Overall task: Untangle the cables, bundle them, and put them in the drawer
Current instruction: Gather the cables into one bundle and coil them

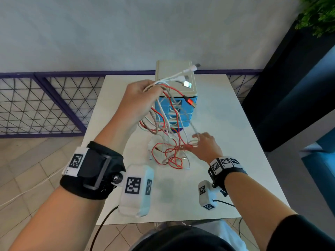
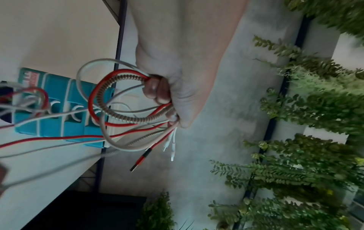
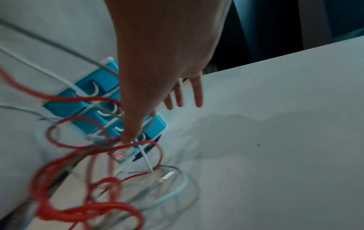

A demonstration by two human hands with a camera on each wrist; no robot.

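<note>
- The head view alone shows both hands together: the left hand (image 1: pixel 139 98) raised at centre frame, the right hand (image 1: pixel 205 148) low on the white table (image 1: pixel 226 124).
- The left wrist view shows curled fingers (image 2: pixel 157 91) gripping red, white and braided cables (image 2: pixel 102 99).
- The right wrist view is blurred; fingers (image 3: pixel 198 93) lie straight, thumb touching the tangle.
- Cables partly hide the blue drawer unit (image 1: pixel 181 105), upper centre.
</note>
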